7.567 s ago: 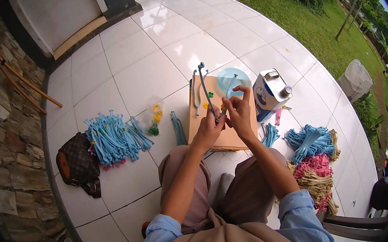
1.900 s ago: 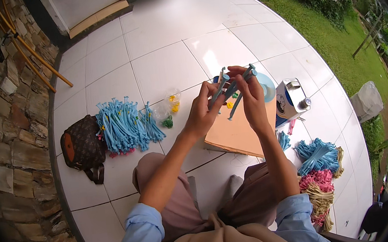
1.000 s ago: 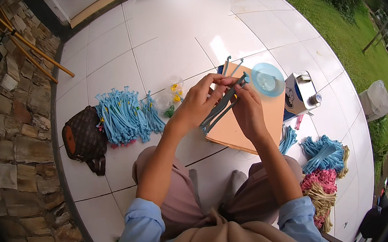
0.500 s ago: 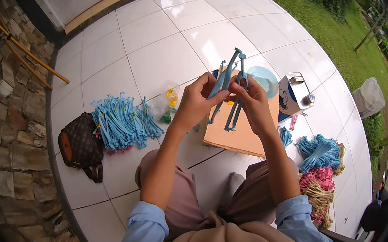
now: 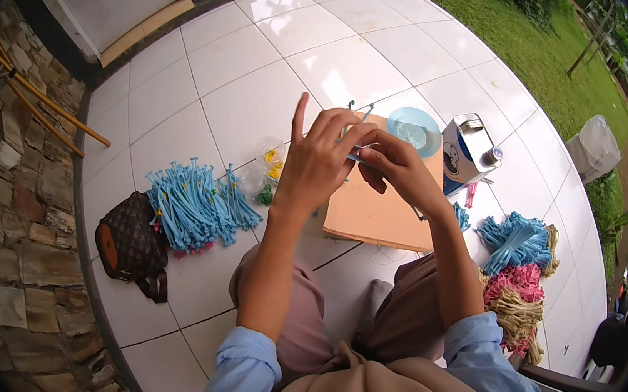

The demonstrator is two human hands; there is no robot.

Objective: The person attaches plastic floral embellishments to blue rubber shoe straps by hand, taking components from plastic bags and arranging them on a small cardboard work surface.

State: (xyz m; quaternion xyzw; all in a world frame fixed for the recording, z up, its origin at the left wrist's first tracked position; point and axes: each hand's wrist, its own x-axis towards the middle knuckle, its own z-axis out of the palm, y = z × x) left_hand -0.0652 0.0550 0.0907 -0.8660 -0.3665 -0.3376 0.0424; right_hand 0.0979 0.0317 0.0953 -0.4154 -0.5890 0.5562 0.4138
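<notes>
My left hand [image 5: 316, 161] and my right hand [image 5: 401, 169] meet above a tan board [image 5: 378, 216]. Between them are thin blue straps [image 5: 357, 152], mostly hidden by the fingers; a few knobbed ends poke out beyond the knuckles. The left index finger points up and away, while that hand's other fingers bend over the straps. My right fingers curl around the straps from the other side. On the board's far right corner rests a pale blue round dish [image 5: 408, 125].
To the left lie a large bundle of light blue straps [image 5: 187, 206] and a brown patterned bag [image 5: 131, 240]. Clear plastic bags with yellow pieces [image 5: 274, 166] lie behind the left forearm. A metal can [image 5: 466, 154] and blue, pink [image 5: 512, 287] and beige bundles are at right.
The straps, earlier held up and spread in both hands, are now lower and largely covered by the fingers. My hands have come together, and the left index finger has lifted.
</notes>
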